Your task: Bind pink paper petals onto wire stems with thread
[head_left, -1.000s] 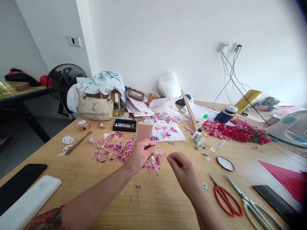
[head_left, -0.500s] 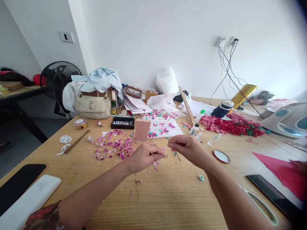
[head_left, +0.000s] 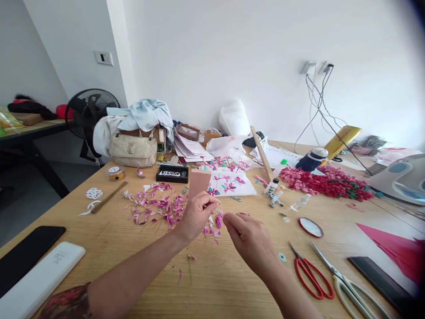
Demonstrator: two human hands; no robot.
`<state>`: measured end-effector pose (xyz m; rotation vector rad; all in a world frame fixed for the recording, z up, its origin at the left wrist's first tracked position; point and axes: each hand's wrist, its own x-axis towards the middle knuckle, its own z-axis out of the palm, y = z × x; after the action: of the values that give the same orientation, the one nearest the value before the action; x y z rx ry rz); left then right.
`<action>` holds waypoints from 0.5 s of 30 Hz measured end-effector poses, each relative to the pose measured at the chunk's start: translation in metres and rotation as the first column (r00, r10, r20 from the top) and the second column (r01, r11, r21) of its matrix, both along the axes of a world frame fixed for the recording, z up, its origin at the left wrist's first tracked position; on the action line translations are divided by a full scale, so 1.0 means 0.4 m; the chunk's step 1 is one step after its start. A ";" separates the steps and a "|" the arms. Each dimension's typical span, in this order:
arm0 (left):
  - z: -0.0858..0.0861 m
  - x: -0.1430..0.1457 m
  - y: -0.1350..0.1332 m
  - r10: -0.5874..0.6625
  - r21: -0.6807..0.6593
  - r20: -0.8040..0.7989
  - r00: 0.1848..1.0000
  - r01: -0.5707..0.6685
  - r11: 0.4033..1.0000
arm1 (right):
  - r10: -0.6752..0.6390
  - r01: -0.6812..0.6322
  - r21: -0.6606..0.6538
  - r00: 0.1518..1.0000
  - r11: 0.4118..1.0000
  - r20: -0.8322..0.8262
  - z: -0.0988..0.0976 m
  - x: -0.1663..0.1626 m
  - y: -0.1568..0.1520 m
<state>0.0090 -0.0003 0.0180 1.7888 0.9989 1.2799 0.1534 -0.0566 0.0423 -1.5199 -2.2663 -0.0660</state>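
My left hand (head_left: 197,216) is raised over the middle of the table, its thumb and forefinger pinched on a thin pale strand. Close by on the right, my right hand (head_left: 249,237) is closed, knuckles up; whatever its fingers hold is hidden. Between and just beyond the hands shows a small cluster of pink petals (head_left: 218,221); I cannot tell whether it hangs or lies on the table. Left of my hands spreads a pile of pink and purple petals on thin stems (head_left: 159,201). A small stemmed bud (head_left: 191,258) lies nearer me.
Red-handled scissors (head_left: 314,277) and pale-handled scissors (head_left: 348,283) lie at right, beside a dark phone (head_left: 378,279). Behind are a pinkish board (head_left: 199,180), a white sheet with flowers (head_left: 232,184), small bottles (head_left: 271,187) and a round red-rimmed lid (head_left: 311,227). A white power bank (head_left: 43,279) lies left.
My right hand has come down and left, closer to my left hand, which has shifted slightly up and left. The view has turned, uncovering both scissors.
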 end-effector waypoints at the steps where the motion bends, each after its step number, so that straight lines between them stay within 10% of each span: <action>1: -0.002 0.000 0.001 -0.010 0.048 -0.048 0.999 0.013 0.999 | 0.006 -0.007 0.023 0.997 1.000 0.074 0.017 -0.001 -0.004; 5: 0.002 -0.001 -0.005 -0.162 0.163 -0.211 0.964 0.198 0.966 | 0.127 -0.127 -0.010 0.979 0.992 0.161 0.091 0.022 0.012; 8: 0.014 -0.005 -0.016 -0.318 0.085 -0.175 0.932 0.336 0.938 | 0.163 -0.172 -0.134 0.984 0.976 -0.073 0.114 0.065 0.055; 15: 0.015 -0.005 -0.027 -0.244 -0.223 0.279 0.929 0.310 0.924 | 0.059 -0.249 -0.238 0.797 0.939 -0.601 -0.007 0.088 0.096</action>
<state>0.0070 -0.0110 0.0240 1.4641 0.7066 1.1000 0.1884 -0.0182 0.0396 -1.2424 -1.9228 0.7427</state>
